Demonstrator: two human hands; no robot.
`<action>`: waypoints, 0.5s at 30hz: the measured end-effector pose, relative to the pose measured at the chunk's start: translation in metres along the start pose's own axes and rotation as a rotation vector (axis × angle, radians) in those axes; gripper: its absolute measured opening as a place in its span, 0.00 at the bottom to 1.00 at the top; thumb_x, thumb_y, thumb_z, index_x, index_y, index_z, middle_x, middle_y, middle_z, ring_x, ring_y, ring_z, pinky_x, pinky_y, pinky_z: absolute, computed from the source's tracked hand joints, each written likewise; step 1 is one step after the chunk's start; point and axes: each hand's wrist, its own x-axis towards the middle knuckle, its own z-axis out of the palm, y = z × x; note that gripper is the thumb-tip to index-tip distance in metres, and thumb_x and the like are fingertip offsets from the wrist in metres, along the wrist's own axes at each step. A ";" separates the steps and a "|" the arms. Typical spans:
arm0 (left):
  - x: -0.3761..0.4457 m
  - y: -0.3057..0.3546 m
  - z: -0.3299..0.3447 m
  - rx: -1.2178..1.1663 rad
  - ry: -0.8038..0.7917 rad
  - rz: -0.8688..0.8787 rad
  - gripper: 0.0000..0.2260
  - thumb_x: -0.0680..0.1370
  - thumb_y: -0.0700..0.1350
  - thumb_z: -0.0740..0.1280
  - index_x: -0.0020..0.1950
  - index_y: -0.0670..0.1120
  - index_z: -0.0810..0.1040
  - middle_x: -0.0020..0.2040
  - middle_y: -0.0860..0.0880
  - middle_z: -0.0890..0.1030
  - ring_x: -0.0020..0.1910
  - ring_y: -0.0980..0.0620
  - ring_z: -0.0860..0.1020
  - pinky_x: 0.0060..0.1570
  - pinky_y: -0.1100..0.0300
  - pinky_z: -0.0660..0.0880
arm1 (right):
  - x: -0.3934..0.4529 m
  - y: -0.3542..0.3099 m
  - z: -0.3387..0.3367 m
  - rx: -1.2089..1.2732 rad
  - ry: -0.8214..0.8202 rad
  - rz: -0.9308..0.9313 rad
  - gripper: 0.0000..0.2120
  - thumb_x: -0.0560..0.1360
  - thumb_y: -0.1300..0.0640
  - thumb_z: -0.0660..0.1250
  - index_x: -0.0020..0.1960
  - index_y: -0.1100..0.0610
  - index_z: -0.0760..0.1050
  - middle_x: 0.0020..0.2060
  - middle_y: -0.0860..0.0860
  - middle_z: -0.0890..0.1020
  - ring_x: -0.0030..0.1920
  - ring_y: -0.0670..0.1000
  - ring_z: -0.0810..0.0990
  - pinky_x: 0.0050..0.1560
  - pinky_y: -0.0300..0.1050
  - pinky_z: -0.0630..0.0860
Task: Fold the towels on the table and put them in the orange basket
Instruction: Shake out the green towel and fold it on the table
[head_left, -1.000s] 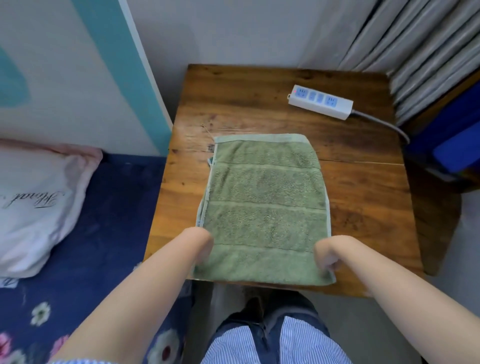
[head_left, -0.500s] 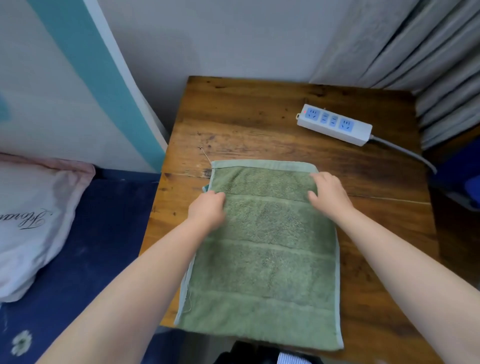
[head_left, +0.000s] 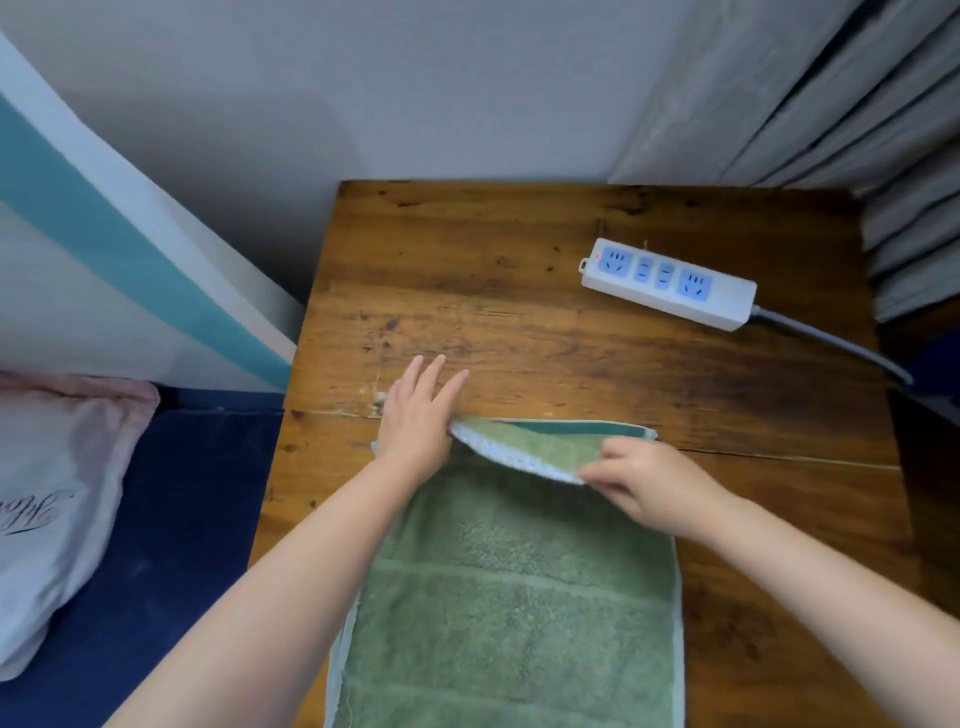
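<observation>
Both arms are being held forward — the left hand (head_left: 415, 421) is being laid flat, the right hand (head_left: 644, 486) is being curled into a pinch.

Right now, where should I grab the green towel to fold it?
Probably the far edge. The right hand already pinches that edge of the green towel, lifted off the table. Grip the far left corner by the left hand too, from above, then pull it toward you.
</observation>
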 end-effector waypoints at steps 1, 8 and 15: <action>0.003 0.002 0.000 0.045 -0.032 0.030 0.28 0.74 0.32 0.60 0.71 0.51 0.64 0.76 0.48 0.57 0.76 0.48 0.49 0.74 0.49 0.47 | -0.005 0.001 0.004 0.013 -0.028 -0.006 0.13 0.78 0.55 0.59 0.60 0.50 0.76 0.49 0.52 0.79 0.48 0.51 0.77 0.46 0.42 0.72; -0.014 -0.025 -0.010 0.104 -0.024 0.117 0.12 0.73 0.35 0.61 0.55 0.44 0.75 0.51 0.46 0.79 0.52 0.45 0.76 0.44 0.55 0.73 | -0.017 0.015 0.023 -0.102 0.030 0.210 0.11 0.76 0.56 0.60 0.56 0.54 0.76 0.50 0.50 0.78 0.52 0.51 0.76 0.44 0.39 0.68; -0.051 -0.056 -0.021 -0.215 -0.157 0.067 0.06 0.78 0.43 0.62 0.52 0.45 0.77 0.42 0.50 0.80 0.39 0.52 0.75 0.36 0.62 0.68 | -0.005 0.003 0.015 0.261 0.079 0.463 0.05 0.75 0.63 0.60 0.41 0.55 0.72 0.38 0.53 0.78 0.35 0.50 0.71 0.32 0.42 0.64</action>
